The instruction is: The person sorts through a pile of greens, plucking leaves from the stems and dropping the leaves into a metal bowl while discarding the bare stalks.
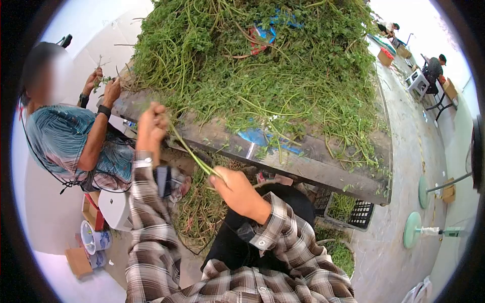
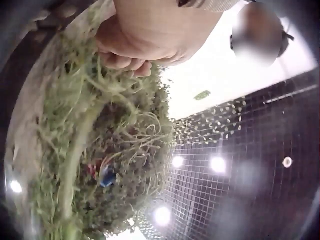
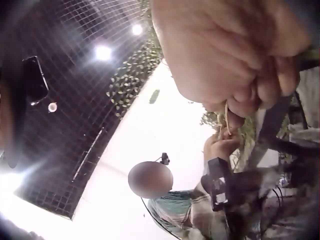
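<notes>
A long green stem point(image 1: 189, 150) stretches between the two hands in the head view. My left hand point(image 1: 150, 129), slightly blurred, grips its upper end with curled fingers. My right hand point(image 1: 240, 194) holds the lower end, thumb along it, in front of the table's near edge. In the left wrist view the left hand point(image 2: 150, 35) is curled at the top, and a blurred stem point(image 2: 77, 155) runs down the picture. The right wrist view has the right hand point(image 3: 225, 55) with curled fingers round a thin stem point(image 3: 227, 120); its far end is hidden.
A large heap of green plants point(image 1: 283, 65) covers the table point(image 1: 202, 132). At left a person point(image 1: 76, 136) holds a sprig. Below are stems on the floor point(image 1: 202, 217), a black crate point(image 1: 359, 214) and a white stool point(image 1: 115, 208). Green fan-like discs point(image 1: 412, 230) stand at right.
</notes>
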Available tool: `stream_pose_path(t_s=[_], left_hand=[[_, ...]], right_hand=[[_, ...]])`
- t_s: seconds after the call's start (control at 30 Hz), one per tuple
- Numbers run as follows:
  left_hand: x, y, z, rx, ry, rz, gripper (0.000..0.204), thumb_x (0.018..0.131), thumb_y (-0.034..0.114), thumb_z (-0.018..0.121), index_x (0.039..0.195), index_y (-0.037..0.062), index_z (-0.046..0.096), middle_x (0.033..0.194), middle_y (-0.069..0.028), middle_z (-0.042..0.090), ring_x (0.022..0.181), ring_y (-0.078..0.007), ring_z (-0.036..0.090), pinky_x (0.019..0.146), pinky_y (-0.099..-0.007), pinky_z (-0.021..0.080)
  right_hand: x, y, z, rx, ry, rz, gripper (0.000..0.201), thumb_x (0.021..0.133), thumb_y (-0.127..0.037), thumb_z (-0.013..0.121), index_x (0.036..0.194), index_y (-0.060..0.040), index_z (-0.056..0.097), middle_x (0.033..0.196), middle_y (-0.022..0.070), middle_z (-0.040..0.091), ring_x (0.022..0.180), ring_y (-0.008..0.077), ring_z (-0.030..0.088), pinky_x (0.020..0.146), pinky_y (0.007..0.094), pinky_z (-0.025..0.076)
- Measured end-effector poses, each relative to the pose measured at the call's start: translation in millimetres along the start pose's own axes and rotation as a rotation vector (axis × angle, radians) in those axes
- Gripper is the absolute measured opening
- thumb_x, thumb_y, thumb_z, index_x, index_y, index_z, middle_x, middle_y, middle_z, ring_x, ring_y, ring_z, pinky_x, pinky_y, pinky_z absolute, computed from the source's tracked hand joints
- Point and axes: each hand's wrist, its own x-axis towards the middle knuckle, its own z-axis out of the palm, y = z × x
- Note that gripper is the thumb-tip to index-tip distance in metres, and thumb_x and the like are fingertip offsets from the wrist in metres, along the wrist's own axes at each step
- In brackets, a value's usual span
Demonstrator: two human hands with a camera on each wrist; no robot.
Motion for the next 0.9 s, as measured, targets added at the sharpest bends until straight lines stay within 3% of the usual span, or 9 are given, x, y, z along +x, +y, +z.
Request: stream_pose_path(t_s=[0.27,0.43,0.53,0.6,0.63,0.7,0.8,0.87,0.9], left_hand=[[-34.2,25.5,25.3,0.398,-0.087,0.187,0.018,0.094,0.029,0.047,0.081,0.0161,0.049,0.063,0.0059,0.046,0.041,-0.0032,0.029,0.038,-0.0196,0.022],[-81.9,-6.3,60.5,0.474,-0.104,0.142,0.015,0.094,0.022,0.046,0.08,0.0155,0.045,0.059,0.0084,0.037,0.042,-0.0019,0.028,0.038,-0.0184,0.022],[-98.1,-25.3,50.0,0.183,-0.37,0.025,0.016,0.098,0.019,0.037,0.097,0.0061,0.046,0.073,-0.0012,0.042,0.05,-0.0059,0.032,0.042,-0.0199,0.027],[-104.2,-30.3,49.0,0.233,-0.825,-0.077,0.019,0.098,0.02,0.036,0.097,0.0044,0.047,0.076,-0.0008,0.044,0.051,-0.0063,0.033,0.043,-0.0208,0.027],[-118.8,-35.6,62.4,0.237,-0.842,-0.09,0.019,0.098,0.02,0.036,0.097,0.0044,0.047,0.076,-0.0008,0.044,0.051,-0.0063,0.033,0.043,-0.0208,0.027],[-154.5,-47.6,85.8,0.555,-0.279,0.0,0.02,0.094,0.026,0.048,0.093,0.0063,0.048,0.075,-0.0029,0.047,0.055,-0.0074,0.042,0.044,-0.0199,0.032],[-161.0,-64.3,78.0,0.807,-0.415,0.081,0.023,0.093,0.023,0.05,0.102,0.0024,0.051,0.082,-0.006,0.05,0.064,-0.0117,0.049,0.052,-0.0229,0.039],[-167.7,-69.9,87.4,1.112,-0.574,0.257,0.023,0.092,0.019,0.049,0.107,0.0025,0.051,0.086,-0.0086,0.051,0.072,-0.0169,0.05,0.06,-0.027,0.039],[-175.6,-74.5,94.7,1.408,-0.718,0.446,0.025,0.091,0.015,0.049,0.113,0.0026,0.051,0.091,-0.0111,0.051,0.081,-0.022,0.05,0.068,-0.0311,0.04]], right_hand=[[4.1,-1.2,-9.4,0.416,0.136,0.268,0.02,0.092,-0.02,0.045,0.085,-0.0022,0.05,0.061,0.0009,0.044,0.056,0.0104,0.042,0.052,0.0283,0.036],[17.0,34.8,9.4,0.192,0.252,0.041,0.023,0.09,-0.023,0.047,0.082,-0.0013,0.05,0.062,0.0026,0.046,0.056,0.0128,0.044,0.052,0.0315,0.039],[22.6,38.3,17.4,0.293,0.261,0.088,0.027,0.088,-0.021,0.046,0.076,0.0036,0.049,0.061,0.0165,0.048,0.058,0.0247,0.045,0.058,0.04,0.039],[22.3,34.7,17.8,0.261,0.28,0.081,0.029,0.087,-0.02,0.046,0.076,0.0065,0.048,0.063,0.0194,0.047,0.059,0.0285,0.047,0.059,0.0408,0.039],[23.1,38.5,21.8,0.246,0.318,0.059,0.028,0.087,-0.019,0.046,0.076,0.0066,0.048,0.062,0.0186,0.048,0.059,0.028,0.048,0.06,0.041,0.04],[25.2,44.4,24.8,0.23,0.365,0.025,0.027,0.087,-0.018,0.046,0.075,0.0067,0.049,0.062,0.0179,0.048,0.06,0.0275,0.049,0.06,0.0412,0.04],[25.9,46.8,28.9,0.355,0.264,0.109,0.023,0.086,-0.017,0.05,0.08,0.0053,0.051,0.07,0.0154,0.053,0.066,0.0264,0.053,0.062,0.04,0.042],[23.8,43.6,36.4,0.704,0.478,-0.227,0.024,0.085,-0.022,0.052,0.083,0.002,0.056,0.072,0.0142,0.06,0.068,0.0259,0.056,0.068,0.036,0.045],[23.7,51.5,30.9,0.008,0.776,-0.628,0.025,0.085,-0.023,0.051,0.085,0.001,0.057,0.07,0.0121,0.061,0.071,0.0264,0.058,0.072,0.0361,0.045]])
